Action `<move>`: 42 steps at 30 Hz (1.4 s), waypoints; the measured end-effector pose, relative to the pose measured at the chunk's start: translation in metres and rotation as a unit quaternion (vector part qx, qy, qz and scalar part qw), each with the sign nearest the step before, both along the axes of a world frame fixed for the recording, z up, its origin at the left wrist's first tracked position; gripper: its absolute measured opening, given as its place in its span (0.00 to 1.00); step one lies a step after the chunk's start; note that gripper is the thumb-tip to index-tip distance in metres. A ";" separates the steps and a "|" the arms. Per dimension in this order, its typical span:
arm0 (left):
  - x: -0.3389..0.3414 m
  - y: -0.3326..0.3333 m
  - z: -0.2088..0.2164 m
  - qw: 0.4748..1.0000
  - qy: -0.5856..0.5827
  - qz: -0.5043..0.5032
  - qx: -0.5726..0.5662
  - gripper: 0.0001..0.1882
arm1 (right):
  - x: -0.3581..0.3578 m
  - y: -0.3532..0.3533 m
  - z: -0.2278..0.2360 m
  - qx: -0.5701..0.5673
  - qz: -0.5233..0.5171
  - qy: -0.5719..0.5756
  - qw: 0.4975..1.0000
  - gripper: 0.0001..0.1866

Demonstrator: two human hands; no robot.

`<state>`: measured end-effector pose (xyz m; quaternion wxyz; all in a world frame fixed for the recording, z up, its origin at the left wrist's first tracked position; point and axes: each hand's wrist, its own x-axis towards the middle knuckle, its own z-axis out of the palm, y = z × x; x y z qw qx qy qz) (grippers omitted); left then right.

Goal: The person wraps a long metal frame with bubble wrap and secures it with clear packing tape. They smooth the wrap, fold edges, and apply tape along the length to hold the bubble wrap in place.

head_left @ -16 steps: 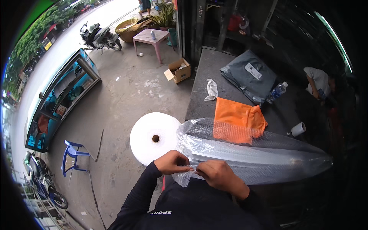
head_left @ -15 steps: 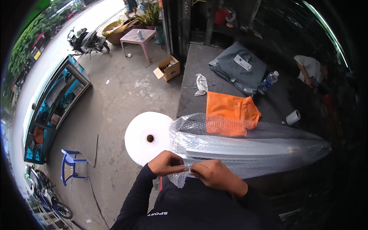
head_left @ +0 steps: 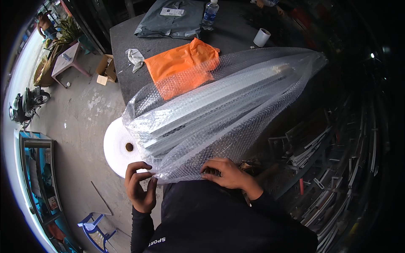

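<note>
A long sheet of clear bubble wrap [head_left: 236, 126] lies over pale, long strips [head_left: 202, 107] on the dark table, and its far end tapers to the right. My left hand [head_left: 141, 187] pinches the wrap's near left corner between thumb and fingers. Further right along the same near edge, my right hand [head_left: 228, 173] grips the wrap with curled fingers. Beside the table's left end stands a thick white roll [head_left: 113, 143] with a brown core, next to the wrap's left end. An orange plastic bag [head_left: 168, 63] is partly covered by the wrap's far side.
On the dark table [head_left: 126, 33] are a grey plastic parcel [head_left: 168, 21], a water bottle [head_left: 210, 12], a small white roll [head_left: 262, 37] and a crumpled white cloth [head_left: 135, 59]. Several metal bars [head_left: 325, 177] pile up at right. A blue chair [head_left: 96, 230] stands lower left.
My hands have moved apart along the near edge, spreading the gathered wrap. The view has turned right, bringing the pile of bars into sight.
</note>
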<state>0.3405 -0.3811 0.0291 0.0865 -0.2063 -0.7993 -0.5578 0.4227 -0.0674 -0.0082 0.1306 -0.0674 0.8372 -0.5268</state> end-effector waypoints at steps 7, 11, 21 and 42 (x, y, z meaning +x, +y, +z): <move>0.020 0.016 -0.024 0.997 -0.035 -0.055 0.049 0.11 | -0.010 0.056 0.003 0.167 -0.142 0.277 0.936 0.17; 0.026 0.053 -0.029 0.998 -0.060 0.008 -0.020 0.15 | 0.006 0.063 -0.021 0.263 -0.133 0.153 0.943 0.23; 0.008 0.083 -0.039 0.888 -0.073 -0.179 -0.417 0.09 | 0.033 0.093 -0.075 0.187 -0.169 -0.055 0.966 0.27; -0.131 0.136 -0.110 0.884 0.090 -0.012 -0.458 0.79 | -0.038 0.100 -0.146 -0.569 -0.374 -0.196 0.706 0.23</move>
